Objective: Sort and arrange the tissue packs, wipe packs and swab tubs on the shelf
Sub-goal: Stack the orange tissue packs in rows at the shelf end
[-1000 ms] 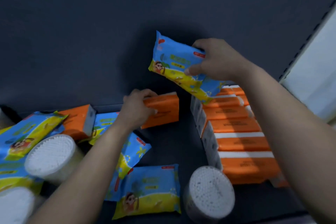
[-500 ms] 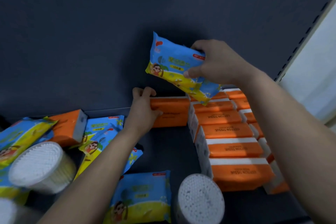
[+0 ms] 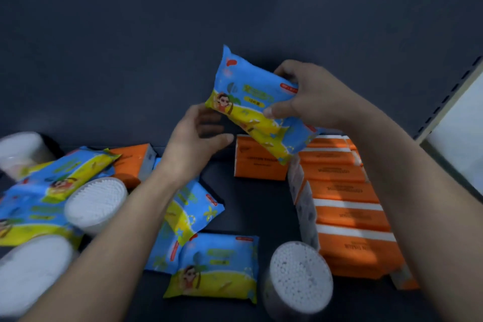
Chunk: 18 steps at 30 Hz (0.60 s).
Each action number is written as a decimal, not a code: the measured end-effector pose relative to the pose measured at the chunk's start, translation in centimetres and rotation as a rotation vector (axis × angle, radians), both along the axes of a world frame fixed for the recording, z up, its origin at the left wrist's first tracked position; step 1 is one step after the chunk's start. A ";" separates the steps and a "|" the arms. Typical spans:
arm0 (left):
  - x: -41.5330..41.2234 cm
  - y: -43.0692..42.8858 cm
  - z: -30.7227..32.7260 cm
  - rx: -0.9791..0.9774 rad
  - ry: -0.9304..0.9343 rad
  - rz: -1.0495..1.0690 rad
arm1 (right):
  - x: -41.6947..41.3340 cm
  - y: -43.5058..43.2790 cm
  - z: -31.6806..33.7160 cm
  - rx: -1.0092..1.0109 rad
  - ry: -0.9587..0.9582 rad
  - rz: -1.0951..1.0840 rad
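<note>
Right hand: grips wipe pack.
Left hand: loose, empty, at pack's 7 o'clock.
Risk: one-end grip; pack may drop onto tissue packs.

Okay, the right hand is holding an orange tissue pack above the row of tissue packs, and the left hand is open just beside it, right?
Not quite. In the head view the right hand holds a blue and yellow wipe pack, not an orange tissue pack. It is above the row of tissue packs, with the left hand open just beside it.
</note>
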<state>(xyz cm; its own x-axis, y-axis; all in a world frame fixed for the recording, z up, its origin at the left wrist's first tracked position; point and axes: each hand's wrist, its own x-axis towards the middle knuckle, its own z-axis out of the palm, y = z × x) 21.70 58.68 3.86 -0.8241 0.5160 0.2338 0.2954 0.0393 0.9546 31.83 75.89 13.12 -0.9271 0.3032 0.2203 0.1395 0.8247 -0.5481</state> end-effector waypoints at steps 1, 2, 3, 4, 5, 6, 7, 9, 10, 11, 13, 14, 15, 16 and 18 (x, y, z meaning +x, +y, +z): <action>0.2 -0.8 0.6 0.070 -0.069 -0.048 | -0.3 -0.6 0.1 -0.036 0.010 0.012; 0.5 -1.6 1.1 0.122 -0.113 -0.080 | -0.7 -1.3 0.2 -0.063 0.019 0.028; 0.7 -2.3 1.5 0.161 -0.145 -0.103 | -1.1 -2.1 0.3 -0.080 0.028 0.047; 0.8 -3.0 1.7 0.192 -0.174 -0.118 | -1.5 -3.0 0.3 -0.091 0.038 0.067; 1.0 -3.7 1.9 0.210 -0.195 -0.120 | -2.0 -3.9 0.3 -0.100 0.048 0.083; 1.1 -4.4 2.0 0.217 -0.204 -0.106 | -2.4 -4.9 0.3 -0.107 0.057 0.097; 1.3 -5.2 2.1 0.218 -0.209 -0.083 | -2.8 -5.9 0.3 -0.109 0.064 0.110; 1.3 -6.9 2.0 0.213 -0.243 -0.023 | -3.4 -7.8 0.2 -0.108 0.077 0.126; 1.4 -7.8 2.0 0.210 -0.264 0.002 | -3.7 -8.8 0.2 -0.112 0.085 0.131; 1.4 -8.7 2.0 0.203 -0.278 0.016 | -3.8 -9.7 0.3 -0.119 0.090 0.139; 1.1 -10.6 2.1 0.188 -0.309 0.026 | -4.1 -11.7 0.3 -0.132 0.084 0.149; 0.8 -11.5 2.2 0.196 -0.335 0.028 | -4.3 -12.7 0.4 -0.140 0.078 0.151; 0.6 -12.5 2.4 0.212 -0.363 0.017 | -4.4 -13.8 0.4 -0.155 0.079 0.156; 0.3 -13.5 2.6 0.226 -0.384 -0.006 | -4.6 -14.9 0.4 -0.178 0.086 0.165; -0.2 -15.5 3.0 0.209 -0.384 -0.063 | -4.9 -17.0 0.4 -0.221 0.108 0.173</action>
